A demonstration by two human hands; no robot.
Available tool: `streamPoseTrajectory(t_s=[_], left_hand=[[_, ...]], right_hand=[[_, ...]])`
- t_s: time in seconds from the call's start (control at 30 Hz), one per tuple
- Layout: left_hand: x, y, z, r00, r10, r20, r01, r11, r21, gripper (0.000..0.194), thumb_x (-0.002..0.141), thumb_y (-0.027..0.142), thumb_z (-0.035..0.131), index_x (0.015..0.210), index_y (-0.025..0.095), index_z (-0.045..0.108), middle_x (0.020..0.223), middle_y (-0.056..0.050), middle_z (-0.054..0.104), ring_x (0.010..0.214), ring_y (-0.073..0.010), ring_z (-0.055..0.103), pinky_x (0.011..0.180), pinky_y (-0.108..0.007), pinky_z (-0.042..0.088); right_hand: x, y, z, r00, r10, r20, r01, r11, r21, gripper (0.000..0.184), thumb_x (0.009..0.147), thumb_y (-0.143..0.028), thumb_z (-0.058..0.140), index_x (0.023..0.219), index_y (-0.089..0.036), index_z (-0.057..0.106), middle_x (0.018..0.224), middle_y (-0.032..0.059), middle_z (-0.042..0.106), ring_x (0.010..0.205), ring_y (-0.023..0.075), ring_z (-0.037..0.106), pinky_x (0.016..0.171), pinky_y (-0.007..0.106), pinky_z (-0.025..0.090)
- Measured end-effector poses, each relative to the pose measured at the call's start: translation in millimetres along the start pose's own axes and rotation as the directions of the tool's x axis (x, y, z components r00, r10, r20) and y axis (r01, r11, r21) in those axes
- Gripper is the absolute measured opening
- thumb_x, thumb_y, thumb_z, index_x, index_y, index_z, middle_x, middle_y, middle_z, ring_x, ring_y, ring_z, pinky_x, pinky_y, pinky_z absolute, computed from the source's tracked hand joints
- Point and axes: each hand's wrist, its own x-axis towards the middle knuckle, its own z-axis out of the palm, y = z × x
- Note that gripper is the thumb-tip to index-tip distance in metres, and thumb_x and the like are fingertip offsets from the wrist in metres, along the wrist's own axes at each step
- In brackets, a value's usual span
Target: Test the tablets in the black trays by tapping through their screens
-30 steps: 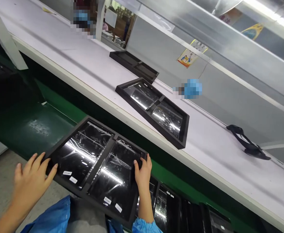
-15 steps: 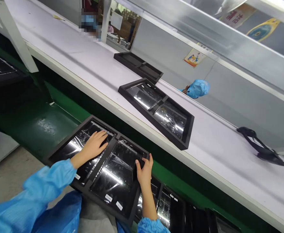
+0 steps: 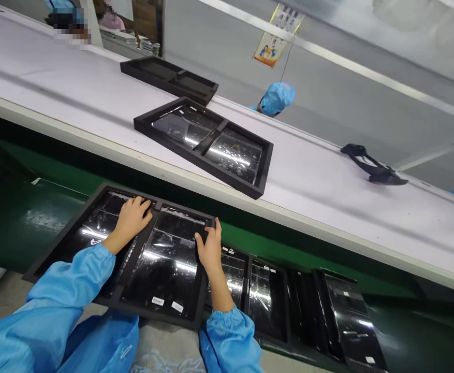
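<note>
A black two-compartment tray (image 3: 122, 291) holds glossy dark panels in clear film, with white labels near the bottom of the right panel (image 3: 164, 259). It sits low in front of me, beside the bench. My left hand (image 3: 129, 220) rests over the upper part of the left compartment, close to the middle divider. Its fingers are bent downward and the thumb stands apart; the fingertips are partly hidden. My right hand (image 3: 210, 248) is wrapped around the tray's right rim, with the thumb on the inner side and fingers over the edge.
On the white bench (image 3: 304, 207) lie a second tray with film-covered panels (image 3: 267, 166), another black tray (image 3: 207, 98) behind it and a black strap-like object (image 3: 370, 168). More dark panels (image 3: 265, 290) stand right of my tray. A blue-capped person (image 3: 279, 98) is beyond the bench.
My view has turned to the right, so the bench items appear further left. My left hand has moved up toward the tray's top edge and its fingers have bent. My right hand keeps its hold.
</note>
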Motion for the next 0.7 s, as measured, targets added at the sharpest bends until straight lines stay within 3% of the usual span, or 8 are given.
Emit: streamPoseTrajectory(t_s=[0.37,0.7], left_hand=[[-4.8,-1.1,-0.2,0.998,0.006,-0.067,-0.004,1.0,0.02,0.036,0.091,0.031,0.044,0.115,0.015,0.066,0.109,-0.013,0.061,0.099,-0.0295,0.054,0.082,-0.04,0.046],[-3.3,-0.4,1.5,0.997,0.011,-0.082,-0.008,0.999,0.031,0.035,0.091,0.03,0.044,0.115,0.017,0.065,0.108,-0.012,0.062,0.099,-0.0289,0.054,0.082,-0.039,0.046]], right_hand=[[-2.4,-2.7,2.4,0.999,-0.027,0.021,0.028,0.999,-0.024,0.03,0.092,-0.03,0.055,0.114,-0.01,0.057,0.161,0.0218,0.017,0.146,0.0339,0.029,0.112,0.048,0.038],[-2.6,-1.2,2.5,0.999,-0.034,0.019,0.034,0.999,-0.03,0.031,0.093,-0.032,0.054,0.114,-0.009,0.057,0.161,0.0224,0.016,0.146,0.0355,0.027,0.11,0.049,0.04]])
